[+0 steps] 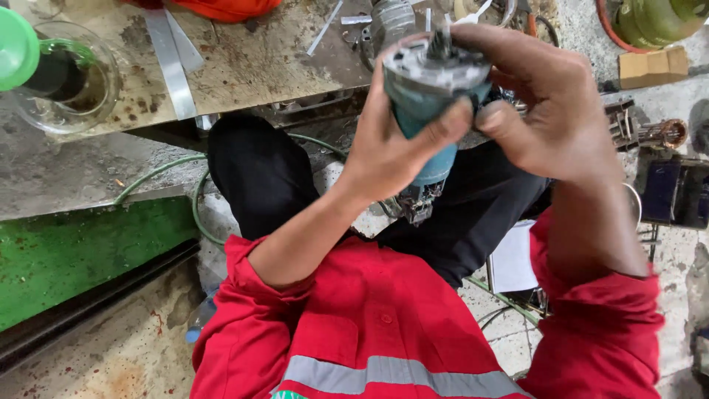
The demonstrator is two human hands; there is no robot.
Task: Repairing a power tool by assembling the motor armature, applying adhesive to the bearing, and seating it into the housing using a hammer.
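I hold a teal power-tool body [428, 111] upright over my lap, its grey metal gear end with a short spindle pointing up. My left hand [388, 148] wraps around the teal housing from the left, thumb pressed across its front. My right hand [550, 103] covers the top and right side of the grey end, fingers curled over the rim. Bare wires and a small part hang from the lower end of the tool, near my black trousers. I wear a red work jacket with a grey reflective band.
A stained workbench [251, 59] lies ahead with metal strips [171, 63], a clear glass jar [70, 81] and a green lid [15, 48]. A green hose [196, 199] runs below. A copper-wound armature [661, 133] and a cardboard box [653, 66] sit at right.
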